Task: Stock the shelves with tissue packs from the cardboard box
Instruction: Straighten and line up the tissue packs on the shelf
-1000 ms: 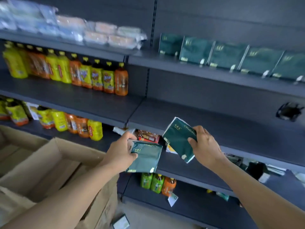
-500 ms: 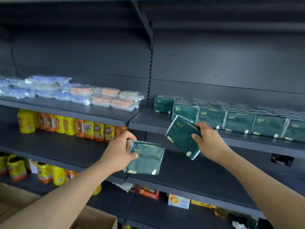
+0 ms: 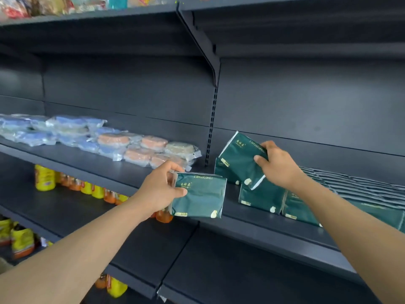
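Observation:
My left hand [image 3: 162, 189] grips a dark green tissue pack [image 3: 201, 196] by its left end, in front of the edge of the dark shelf [image 3: 252, 224]. My right hand [image 3: 278, 165] holds a second green tissue pack [image 3: 238, 159], tilted, above the left end of the row of green tissue packs [image 3: 263, 198] that stand on that shelf and run off to the right. The cardboard box is out of view.
Left of the upright post [image 3: 211, 126], clear-wrapped blue and orange sponge packs [image 3: 114, 143] lie on the same shelf level. Yellow and orange bottles [image 3: 45, 177] stand on the shelf below. Snack bags [image 3: 32, 5] sit on the top shelf at the upper left.
Both hands have risen with their packs. The right hand's pack has moved up over the left end of the stocked row. The view has tilted up, and the box has left the frame.

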{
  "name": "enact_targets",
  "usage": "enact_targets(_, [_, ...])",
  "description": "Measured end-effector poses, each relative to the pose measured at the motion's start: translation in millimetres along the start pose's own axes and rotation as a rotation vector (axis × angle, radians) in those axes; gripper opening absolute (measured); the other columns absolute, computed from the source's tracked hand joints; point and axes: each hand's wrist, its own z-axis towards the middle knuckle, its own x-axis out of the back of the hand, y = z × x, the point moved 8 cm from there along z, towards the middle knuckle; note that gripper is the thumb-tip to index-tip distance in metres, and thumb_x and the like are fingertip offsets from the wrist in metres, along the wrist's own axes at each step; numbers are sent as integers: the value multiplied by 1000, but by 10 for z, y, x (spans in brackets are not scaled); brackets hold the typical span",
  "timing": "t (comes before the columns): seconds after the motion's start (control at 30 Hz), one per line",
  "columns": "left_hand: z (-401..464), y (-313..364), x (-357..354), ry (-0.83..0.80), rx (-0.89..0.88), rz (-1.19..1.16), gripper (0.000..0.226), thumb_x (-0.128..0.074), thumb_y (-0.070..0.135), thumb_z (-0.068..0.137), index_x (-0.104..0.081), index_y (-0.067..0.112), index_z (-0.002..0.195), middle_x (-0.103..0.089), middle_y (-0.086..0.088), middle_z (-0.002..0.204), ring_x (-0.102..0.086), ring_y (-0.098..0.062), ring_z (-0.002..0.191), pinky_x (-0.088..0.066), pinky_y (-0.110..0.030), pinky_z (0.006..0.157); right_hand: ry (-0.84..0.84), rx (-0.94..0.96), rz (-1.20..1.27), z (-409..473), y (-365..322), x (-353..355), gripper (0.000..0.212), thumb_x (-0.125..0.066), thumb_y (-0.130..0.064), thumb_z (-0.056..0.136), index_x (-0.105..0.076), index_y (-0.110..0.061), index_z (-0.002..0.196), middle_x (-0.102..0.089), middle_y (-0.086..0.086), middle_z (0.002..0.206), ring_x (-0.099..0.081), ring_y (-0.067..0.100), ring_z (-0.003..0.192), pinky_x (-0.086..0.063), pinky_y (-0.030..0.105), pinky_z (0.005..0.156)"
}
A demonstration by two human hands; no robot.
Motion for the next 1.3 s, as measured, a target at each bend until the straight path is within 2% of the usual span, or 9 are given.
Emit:
enact_targets(0.17, [481, -60, -42, -16, 1, -33, 38, -72, -1, 77, -55, 27, 96, -66, -14, 100, -65, -22, 86, -52, -30, 76, -13, 15, 18, 584, -27, -224, 32, -44, -18, 97, -41, -4, 126, -58, 15, 109, -52, 27, 92, -36, 27, 73])
enact_targets(0.33, [987, -246, -77, -78, 7, -60, 38, -70, -5, 78, -55, 24, 98, -67, -13, 101, -67, -25, 90, -52, -33, 77, -69, -36, -30, 1002, 154, -612, 34, -45, -17, 97, -40, -4, 128, -56, 16, 112, -51, 24, 86, -36, 27, 71])
enact_targets(0.5, [1397, -430, -97, -150, 9, -57, 42, -71, -4, 77, -55, 31, 95, -65, -14, 105, -65, -29, 92, -52, -37, 81, -198, -102, -127, 1246, 445, -972, 35, -47, -16, 97, -40, -6, 129, -53, 12, 123, -50, 24, 103, -35, 26, 81])
enact_targets(0.67, [1644, -531, -160, -194, 8, -88, 40, -69, -7, 77, -56, 26, 96, -67, -15, 104, -66, -32, 95, -52, -42, 86, -234, -60, -269, 1373, 555, -1128, 25, -56, -21, 93, -42, -12, 111, -50, 4, 104, -51, 24, 98, -38, 30, 79])
enact_targets(0.77, [1730, -562, -216, -224, -1, -80, 38, -68, -7, 78, -56, 22, 99, -69, -14, 102, -66, -32, 96, -53, -45, 88, -232, -49, -385, 1412, 595, -1182, 28, -62, -26, 88, -39, -16, 100, -53, 6, 107, -52, 24, 96, -44, 34, 81])
enact_targets(0.97, [1797, -568, -330, -258, -17, -55, 37, -66, -8, 80, -56, 21, 102, -70, -6, 98, -67, -29, 94, -53, -39, 84, -231, -95, -497, 1475, 687, -1221, 51, -70, -34, 81, -46, -6, 116, -48, 13, 119, -46, 29, 112, -43, 35, 87])
enact_targets(1.13, [1830, -467, -519, -287, -42, -72, 37, -64, -8, 82, -54, 21, 102, -70, -6, 100, -63, -17, 80, -48, -20, 61, -291, -106, -408, 1468, 742, -1167, 62, -71, -38, 80, -41, -8, 126, -44, 14, 128, -41, 29, 120, -40, 37, 98])
enact_targets(1.23, [1884, -355, -693, -280, -72, -91, 38, -63, -9, 82, -54, 22, 103, -68, -4, 105, -64, -22, 95, -52, -28, 78, -258, -107, -269, 1456, 750, -966, 56, -63, -37, 86, -40, -11, 130, -43, 11, 132, -44, 26, 121, -38, 32, 98])
enact_targets(1.3, [1915, -270, -854, -283, -103, -83, 38, -64, -8, 82, -54, 23, 101, -66, -3, 106, -63, -19, 97, -51, -28, 81, -208, -100, -225, 1437, 780, -806, 46, -55, -33, 92, -41, -12, 131, -44, 9, 133, -46, 24, 120, -36, 28, 94])
